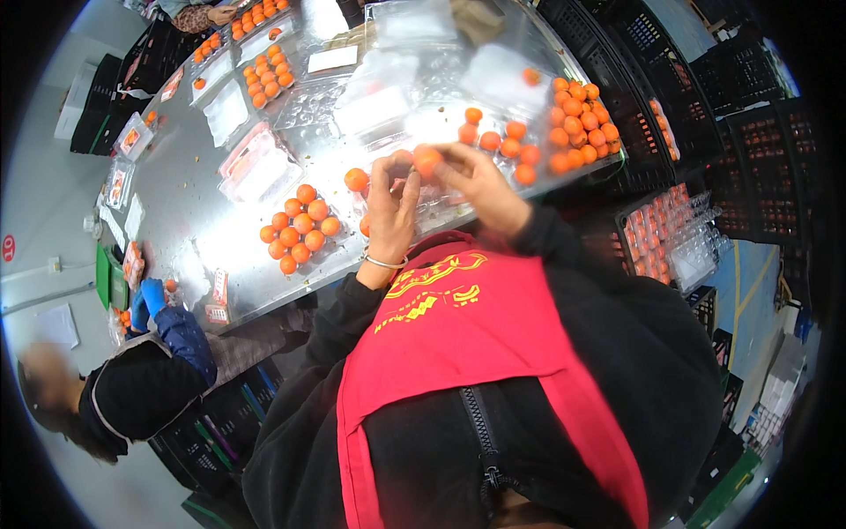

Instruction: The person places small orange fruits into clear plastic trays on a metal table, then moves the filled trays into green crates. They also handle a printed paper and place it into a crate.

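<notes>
My right hand (488,187) holds a round orange fruit (427,162) between thumb and fingers. Close against it is my left hand (392,210), fingertips bent beside the fruit; whether they grip anything cannot be made out. Under both hands lies a clear plastic tray (433,197), partly hidden. A single orange fruit (356,179) sits left of my left hand. Further left, a cluster of orange fruits (303,223) rests in rows. To the right of my right hand are several loose fruits (490,141) and a larger heap of fruits (581,122) near the table edge.
The metal table (198,225) carries stacked clear trays (261,165), white liner sheets (377,109) and another fruit-filled tray (268,76). Black crates (634,73) line the right side. Packed fruit trays (661,231) stand lower right. A co-worker with blue gloves (151,297) is at the left.
</notes>
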Motion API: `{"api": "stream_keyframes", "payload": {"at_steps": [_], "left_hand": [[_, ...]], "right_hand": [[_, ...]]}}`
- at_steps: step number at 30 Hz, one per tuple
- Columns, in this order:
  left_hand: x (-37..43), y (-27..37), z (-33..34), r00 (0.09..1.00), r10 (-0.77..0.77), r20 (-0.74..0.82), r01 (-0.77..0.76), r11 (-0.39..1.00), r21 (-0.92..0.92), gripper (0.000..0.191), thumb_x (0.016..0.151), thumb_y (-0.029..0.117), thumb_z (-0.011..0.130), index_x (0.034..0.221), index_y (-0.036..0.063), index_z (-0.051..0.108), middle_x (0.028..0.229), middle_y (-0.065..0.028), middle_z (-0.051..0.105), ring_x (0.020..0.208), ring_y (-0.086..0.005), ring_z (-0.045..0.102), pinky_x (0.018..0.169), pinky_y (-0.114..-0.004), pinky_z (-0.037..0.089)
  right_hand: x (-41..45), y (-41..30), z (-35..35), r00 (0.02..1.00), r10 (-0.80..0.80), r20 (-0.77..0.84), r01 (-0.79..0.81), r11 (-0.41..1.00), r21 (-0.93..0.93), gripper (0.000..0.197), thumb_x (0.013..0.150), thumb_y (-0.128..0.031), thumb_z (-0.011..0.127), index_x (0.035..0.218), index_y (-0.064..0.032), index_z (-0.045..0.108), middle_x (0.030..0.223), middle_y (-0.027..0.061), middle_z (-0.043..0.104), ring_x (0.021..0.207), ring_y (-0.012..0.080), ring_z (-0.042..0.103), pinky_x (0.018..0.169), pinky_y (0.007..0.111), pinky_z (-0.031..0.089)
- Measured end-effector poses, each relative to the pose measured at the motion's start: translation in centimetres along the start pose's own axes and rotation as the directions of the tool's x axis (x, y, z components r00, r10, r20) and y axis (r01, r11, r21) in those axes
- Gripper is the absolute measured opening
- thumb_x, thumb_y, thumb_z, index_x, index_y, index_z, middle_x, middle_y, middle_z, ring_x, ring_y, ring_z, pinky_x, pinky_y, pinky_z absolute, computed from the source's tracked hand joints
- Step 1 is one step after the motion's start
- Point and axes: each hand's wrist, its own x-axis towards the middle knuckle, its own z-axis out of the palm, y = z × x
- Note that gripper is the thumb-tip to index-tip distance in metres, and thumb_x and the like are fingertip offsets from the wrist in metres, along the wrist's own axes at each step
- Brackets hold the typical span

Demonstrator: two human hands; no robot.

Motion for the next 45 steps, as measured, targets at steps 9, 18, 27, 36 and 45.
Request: {"api": "stream_keyframes", "payload": {"at_steps": [9, 18, 27, 36, 45], "left_hand": [[0.1, -0.4, -0.3, 0.957, 0.281, 0.073, -0.289, 0.893, 0.345, 0.033, 0.091, -0.01, 0.067, 0.12, 0.0021, 0.057, 0.122, -0.0133, 0.058, 0.104, -0.022, 0.066, 0.089, -0.033, 0.057], [0.3, -0.3, -0.3, 0.992, -0.111, -0.054, 0.104, 0.987, -0.119, 0.03, 0.109, 0.016, 0.052, 0.134, -0.0012, 0.052, 0.113, -0.0086, 0.06, 0.095, -0.0161, 0.066, 0.084, -0.03, 0.058], [0.3, 0.9, -0.5, 0.878, -0.461, 0.13, 0.477, 0.865, -0.154, 0.047, 0.109, 0.049, 0.05, 0.112, 0.0041, 0.064, 0.071, 0.0045, 0.047, 0.053, -0.0033, 0.038, 0.046, -0.02, 0.031], [-0.3, -0.2, -0.3, 0.866, -0.497, 0.051, 0.479, 0.799, -0.364, 0.036, 0.111, 0.038, 0.05, 0.099, 0.0068, 0.062, 0.068, 0.0078, 0.042, 0.051, -0.002, 0.032, 0.044, -0.022, 0.024], [-0.7, -1.5, 0.3, 0.864, -0.492, 0.109, 0.467, 0.701, -0.539, 0.026, 0.113, 0.03, 0.047, 0.116, 0.0073, 0.058, 0.085, 0.005, 0.052, 0.062, -0.0028, 0.038, 0.053, -0.021, 0.03]], "right_hand": [[-0.1, 0.0, -1.1, 0.98, 0.182, 0.079, -0.189, 0.977, 0.1, 0.05, 0.109, -0.044, 0.054, 0.132, -0.0005, 0.061, 0.096, 0.0013, 0.067, 0.077, 0.0069, 0.064, 0.066, 0.021, 0.05], [0.2, 1.0, -0.7, 0.997, -0.064, -0.047, 0.062, 0.997, -0.049, 0.038, 0.103, -0.031, 0.067, 0.129, -0.0037, 0.061, 0.103, 0.0031, 0.069, 0.08, 0.0081, 0.065, 0.067, 0.021, 0.05], [-1.1, -0.6, -0.2, 0.919, -0.357, 0.17, 0.377, 0.66, -0.65, 0.045, 0.085, -0.006, 0.079, 0.126, -0.0039, 0.061, 0.122, 0.0145, 0.064, 0.105, 0.0289, 0.067, 0.087, 0.035, 0.054], [-1.2, -0.3, 0.5, 0.922, -0.377, 0.092, 0.353, 0.715, -0.604, 0.047, 0.082, -0.008, 0.082, 0.124, -0.0013, 0.062, 0.117, 0.0119, 0.062, 0.098, 0.0222, 0.065, 0.083, 0.033, 0.055], [-1.2, 0.4, 0.8, 0.931, -0.362, 0.039, 0.319, 0.761, -0.565, 0.047, 0.082, -0.01, 0.084, 0.124, -0.0015, 0.064, 0.119, 0.0093, 0.06, 0.097, 0.0183, 0.064, 0.08, 0.03, 0.054]]}}
